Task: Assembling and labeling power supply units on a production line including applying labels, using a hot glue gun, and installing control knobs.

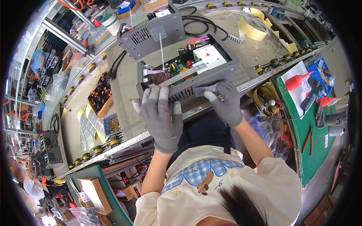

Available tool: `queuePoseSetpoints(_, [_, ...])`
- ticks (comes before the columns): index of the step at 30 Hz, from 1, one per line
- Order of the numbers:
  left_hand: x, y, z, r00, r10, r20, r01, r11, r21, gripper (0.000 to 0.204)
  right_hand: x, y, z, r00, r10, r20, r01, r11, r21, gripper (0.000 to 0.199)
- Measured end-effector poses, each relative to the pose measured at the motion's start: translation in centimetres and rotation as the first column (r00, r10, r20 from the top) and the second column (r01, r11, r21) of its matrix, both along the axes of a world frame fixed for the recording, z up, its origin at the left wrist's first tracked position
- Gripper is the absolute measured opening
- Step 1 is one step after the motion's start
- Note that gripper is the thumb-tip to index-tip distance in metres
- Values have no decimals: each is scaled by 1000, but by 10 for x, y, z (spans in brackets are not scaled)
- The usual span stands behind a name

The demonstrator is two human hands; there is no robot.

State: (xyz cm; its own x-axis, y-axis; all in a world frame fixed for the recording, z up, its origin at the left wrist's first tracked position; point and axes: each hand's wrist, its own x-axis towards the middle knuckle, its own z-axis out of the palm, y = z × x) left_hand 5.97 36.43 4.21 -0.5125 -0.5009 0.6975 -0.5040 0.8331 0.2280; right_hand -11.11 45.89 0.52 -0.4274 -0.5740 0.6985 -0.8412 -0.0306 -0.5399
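From where I stood, both hands wore grey gloves and worked at one grey metal case (223, 71), open on top, lying just beyond the fingertips. The left hand (161, 118) had its fingers loosely apart, their tips against the case's near side, with the thumb by the vent slots. The right hand (227, 103) bent in at that same side, thumb and fingers on a silvery strip (203, 90) (whether pinching it or only pressing it down, I couldn't tell). A second grey case (171, 35) stood farther out, past the first. Left of the left hand sat a blue tray (106, 126) of small brass-coloured pieces, and beyond it a cardboard box (106, 107) of black-and-orange parts. Well off to the right hand's right, orange-handled pliers (307, 141) lay on a green table (298, 128).
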Motion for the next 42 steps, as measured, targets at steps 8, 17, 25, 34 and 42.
queuePoseSetpoints(8, [0,0,-1,1000,-5,-4,5,1000,4,52,0,0,-2,1000,1,27,-1,1000,-8,18])
queuePoseSetpoints(17, [0,1,1,1000,2,1,-2,1000,-6,53,2,0,-2,999,-36,14,36,999,7,22])
queuePoseSetpoints(25, [1,0,0,1000,-4,10,5,999,-40,54,4,-3,-8,997,-58,47,60,997,-40,19])
queuePoseSetpoints(34, [1,1,-1,999,-25,20,26,996,-82,55,7,-3,-11,994,-109,15,110,990,-85,14])
queuePoseSetpoints(42, [-5,7,3,993,69,99,-51,983,-178,55,10,0,-6,981,-185,-53,178,977,-115,16])
